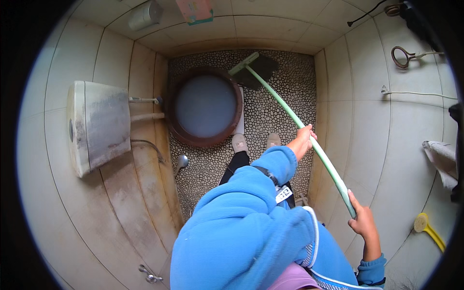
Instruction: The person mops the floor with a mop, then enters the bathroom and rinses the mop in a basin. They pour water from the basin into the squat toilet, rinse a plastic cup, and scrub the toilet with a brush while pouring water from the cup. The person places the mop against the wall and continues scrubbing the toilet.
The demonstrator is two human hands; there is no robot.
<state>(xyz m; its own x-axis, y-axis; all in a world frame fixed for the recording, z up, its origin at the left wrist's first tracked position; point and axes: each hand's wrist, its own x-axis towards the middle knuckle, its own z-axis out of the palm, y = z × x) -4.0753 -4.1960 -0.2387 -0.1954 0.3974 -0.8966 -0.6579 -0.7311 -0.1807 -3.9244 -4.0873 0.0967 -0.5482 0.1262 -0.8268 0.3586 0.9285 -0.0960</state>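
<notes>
My left hand (302,141), reaching across my body in a blue sleeve, is wrapped round the middle of a long pale-green mop handle (329,169). Closed near the handle's upper end is my right hand (363,220), at the lower right. The pole slants away to a green bar-shaped mop head (244,64) on the far floor. Beside this bar spreads a dark patch (261,72); I cannot tell whether it is mop cloth or wet floor. A round brown tub (170,122) of cloudy water stands left of the mop.
Pebble-patterned floor (268,113) lies around my shoes, between tiled walls. On the left wall hangs a stained white tank (106,128), with a shower head (181,162) low beside it. A yellow-handled brush (430,229), a cloth (442,162) and cords line the right wall.
</notes>
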